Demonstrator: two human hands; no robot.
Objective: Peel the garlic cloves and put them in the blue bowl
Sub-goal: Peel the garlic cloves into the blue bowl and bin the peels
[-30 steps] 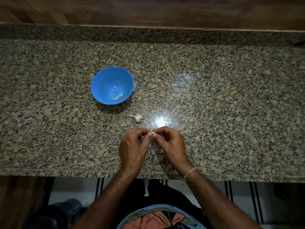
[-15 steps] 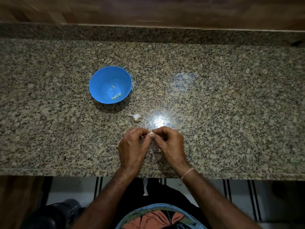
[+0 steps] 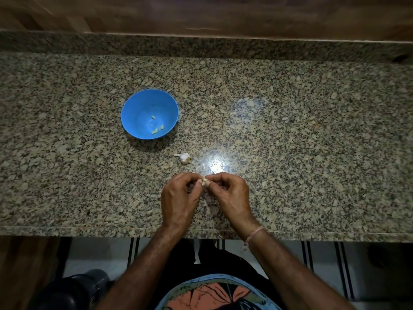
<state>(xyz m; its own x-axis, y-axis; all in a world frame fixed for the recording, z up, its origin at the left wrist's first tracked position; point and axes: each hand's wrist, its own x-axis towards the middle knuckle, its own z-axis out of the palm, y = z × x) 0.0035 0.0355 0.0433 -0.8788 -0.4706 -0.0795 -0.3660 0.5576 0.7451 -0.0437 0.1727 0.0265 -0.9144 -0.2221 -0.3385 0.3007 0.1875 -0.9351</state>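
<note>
A small pale garlic clove [image 3: 205,181] is pinched between the fingertips of my left hand [image 3: 180,198] and my right hand [image 3: 230,195], just above the counter near its front edge. Both hands have their fingers curled round it. A blue bowl [image 3: 136,108] stands up and to the left of my hands, with three peeled cloves [image 3: 157,128] at its bottom. Between the bowl and my hands lies the rest of a white garlic bulb [image 3: 184,158] on its side.
The speckled granite counter [image 3: 312,153] runs the full width, with a raised granite ledge and wooden wall behind. A bright light reflection sits just beyond my right hand. Bits of thin peel [image 3: 207,206] lie under my hands. The counter's front edge is at my wrists.
The hands stay together on the clove with only small finger shifts; the view has drifted slightly. Bowl and bulb have not moved.
</note>
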